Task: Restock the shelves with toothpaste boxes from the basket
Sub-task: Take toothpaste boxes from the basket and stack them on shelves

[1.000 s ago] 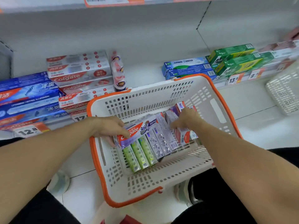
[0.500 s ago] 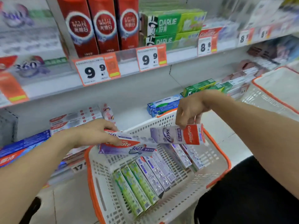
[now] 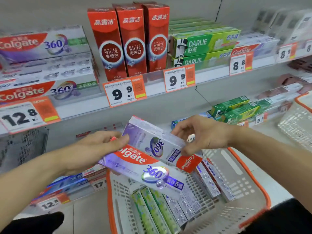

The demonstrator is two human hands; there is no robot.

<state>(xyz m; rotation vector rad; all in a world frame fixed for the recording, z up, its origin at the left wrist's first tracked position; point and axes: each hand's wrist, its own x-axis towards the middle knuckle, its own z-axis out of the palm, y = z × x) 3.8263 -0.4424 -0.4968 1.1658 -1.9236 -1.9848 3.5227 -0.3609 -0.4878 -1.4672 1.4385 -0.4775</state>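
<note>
Two Colgate boxes [image 3: 152,157], one per hand, left hand [image 3: 94,149], right hand [image 3: 202,134], above basket [image 3: 249,174].

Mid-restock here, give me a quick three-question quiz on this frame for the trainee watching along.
1. True or false: the left hand and the right hand each hold a purple Colgate 360 box.
2. Multiple choice: matching Colgate 360 stock on the upper shelf sits above which price tag? A) 8.8 B) 9.9 C) 12.8
3. Fill in: the red Optic White boxes stand ____ on the shelf, while the Darlie boxes lie flat.

Key
1. True: the left hand's box lies under the right hand's box, above the basket.
2. C, the 12.8 tag.
3. upright
</note>
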